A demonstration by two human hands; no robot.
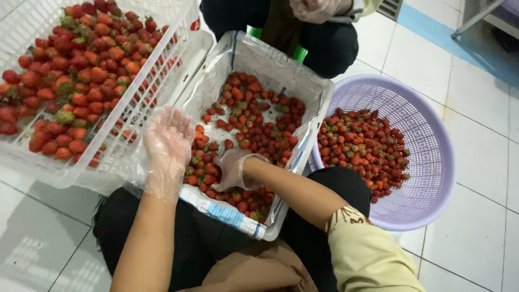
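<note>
My right hand (233, 168), in a thin clear glove, is down among the strawberries (254, 127) in the lined box (316, 89) on my lap, fingers curled into the pile; I cannot tell whether they have closed on a berry. My left hand (168, 141), gloved too, hovers flat and open above the box's left edge, holding nothing. To pick well here I would pinch one berry lightly near its green cap, not squeeze the soft flesh, and lift it straight up so the neighbours stay put. The box is about half full, berries thicker toward me. To my left, the white crate (178, 65) is heaped with larger strawberries. To my right, the round purple basket (432, 162) on the tiled floor (481, 97) holds a shallow layer of smaller ones. Another person's gloved hand (316, 10) shows at the top.
</note>
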